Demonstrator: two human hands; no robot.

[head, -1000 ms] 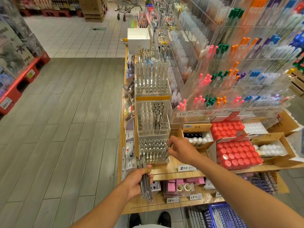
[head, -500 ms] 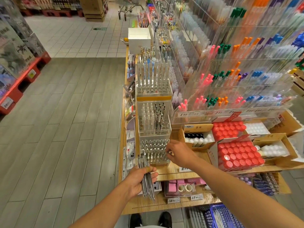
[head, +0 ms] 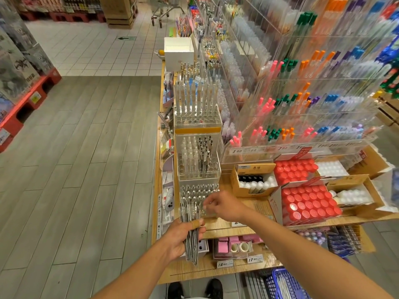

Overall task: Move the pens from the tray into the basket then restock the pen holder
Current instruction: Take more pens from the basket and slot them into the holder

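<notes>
While left hand [head: 180, 238] fingers grip pen bundle [head: 191, 234] | right hand [head: 224, 205] fingers' grip unclear at pen holder [head: 198, 199]

You are wearing black shoes [head: 195, 288], both forearms bare, a tan plaster wrapping your left hand's [head: 181, 238] thumb.

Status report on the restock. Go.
Left hand grips pen bundle. Right hand at clear pen holder, grip unclear. Blue basket below. Nothing blocking.
</notes>
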